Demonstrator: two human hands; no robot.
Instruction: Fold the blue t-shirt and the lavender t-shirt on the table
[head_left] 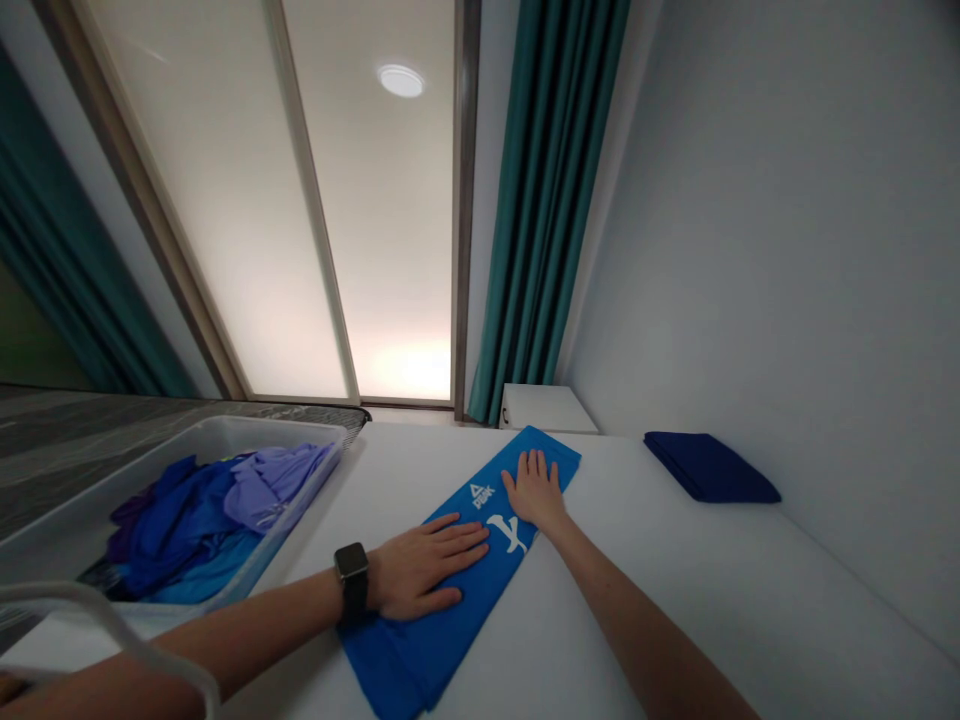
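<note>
A bright blue garment (457, 645) with white print lies folded into a long strip, slanting across the white table. Its exact kind is hard to tell in this folded state. My left hand (427, 565), with a dark watch on the wrist, rests flat on the strip's lower middle, fingers stretched out. Farther up, near its far end, my right hand (535, 492) also presses flat with fingers slightly spread. Nothing is gripped by either hand. Part of the white print shows between the two hands.
To the left stands a pale plastic bin (225, 425) holding crumpled blue and purple clothes (187, 530). A folded navy cloth (709, 467) lies on the table (600, 560) by the right wall. A white cabinet (547, 405) stands beyond the far edge. A blurred pale tube (135, 640) crosses the lower left.
</note>
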